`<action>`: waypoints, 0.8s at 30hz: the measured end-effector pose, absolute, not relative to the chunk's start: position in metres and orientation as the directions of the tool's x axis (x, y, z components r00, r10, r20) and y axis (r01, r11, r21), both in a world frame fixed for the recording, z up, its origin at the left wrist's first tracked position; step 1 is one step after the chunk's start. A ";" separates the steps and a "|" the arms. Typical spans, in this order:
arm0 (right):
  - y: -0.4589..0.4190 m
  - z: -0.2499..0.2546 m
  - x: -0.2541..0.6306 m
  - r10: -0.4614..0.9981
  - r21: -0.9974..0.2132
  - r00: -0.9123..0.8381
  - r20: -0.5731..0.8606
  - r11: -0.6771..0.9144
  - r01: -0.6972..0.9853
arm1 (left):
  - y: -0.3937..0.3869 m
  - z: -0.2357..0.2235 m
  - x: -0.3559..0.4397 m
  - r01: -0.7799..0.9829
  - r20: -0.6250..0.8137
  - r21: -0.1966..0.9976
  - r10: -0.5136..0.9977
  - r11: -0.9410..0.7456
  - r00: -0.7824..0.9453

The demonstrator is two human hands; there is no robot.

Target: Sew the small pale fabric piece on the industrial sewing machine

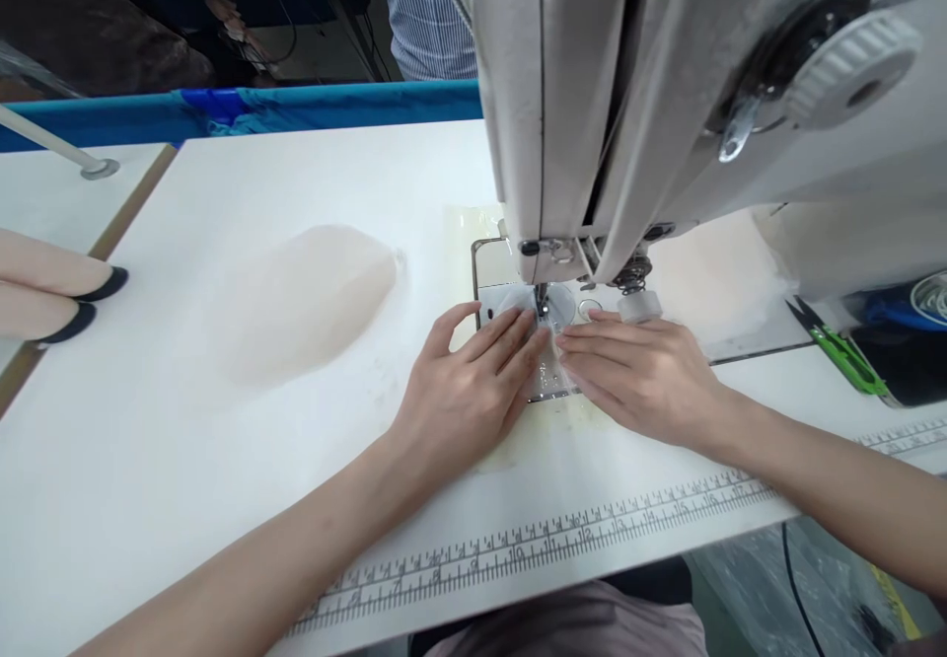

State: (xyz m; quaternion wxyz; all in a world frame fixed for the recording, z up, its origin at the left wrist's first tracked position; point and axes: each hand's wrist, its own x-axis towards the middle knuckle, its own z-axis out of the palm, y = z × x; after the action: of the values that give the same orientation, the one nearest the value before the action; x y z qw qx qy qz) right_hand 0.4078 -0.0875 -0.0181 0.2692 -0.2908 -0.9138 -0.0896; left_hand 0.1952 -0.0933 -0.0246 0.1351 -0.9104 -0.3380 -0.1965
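Note:
A small piece of sheer whitish fabric lies under the presser foot of a sewing machine. My left hand rests flat to the left of the foot, fingers stretched and fingertips on the fabric, thumb held apart. From the right, my right hand lies with its fingers extended side by side, their tips at the fabric's near right edge. Both hands are close to the needle area and nearly meet in front of it. Fingers cover part of the fabric, so its full outline is hidden.
Green thread snips lie at the right beside a dark phone-like object. A printed ruler strip runs along the table's front edge. Two pale, black-tipped objects sit at far left. Another person's striped shirt shows behind a blue cloth edge.

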 end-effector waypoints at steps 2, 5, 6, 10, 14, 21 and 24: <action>-0.087 -0.019 0.408 0.477 0.026 -0.690 0.544 0.813 0.582 | -0.095 -0.024 0.194 0.651 0.452 -0.123 0.541 -0.749 0.709; -0.088 -0.019 0.409 0.463 0.061 -0.707 0.534 0.813 0.579 | -0.100 -0.023 0.193 0.616 0.457 -0.133 0.503 -0.777 0.733; -0.088 -0.020 0.409 0.459 0.070 -0.711 0.533 0.813 0.578 | -0.101 -0.023 0.192 0.612 0.458 -0.129 0.500 -0.781 0.735; -0.089 -0.020 0.409 0.455 0.083 -0.713 0.534 0.811 0.580 | -0.104 -0.022 0.192 0.615 0.470 -0.099 0.508 -0.782 0.722; -0.089 -0.021 0.409 0.454 0.091 -0.707 0.542 0.805 0.587 | -0.102 -0.021 0.192 0.614 0.471 -0.098 0.507 -0.783 0.722; -0.082 -0.025 0.408 0.445 0.117 -0.692 0.569 0.788 0.604 | -0.091 -0.025 0.191 0.632 0.478 -0.103 0.519 -0.768 0.708; -0.082 -0.025 0.408 0.442 0.143 -0.702 0.559 0.782 0.607 | -0.092 -0.025 0.192 0.640 0.481 -0.094 0.528 -0.763 0.700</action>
State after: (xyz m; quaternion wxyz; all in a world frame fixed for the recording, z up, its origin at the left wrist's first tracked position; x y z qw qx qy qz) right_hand 0.4080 -0.0820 -0.0247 0.2567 -0.2886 -0.9083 -0.1605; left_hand 0.1915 -0.0916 -0.0250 0.1282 -0.9130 -0.3196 -0.2187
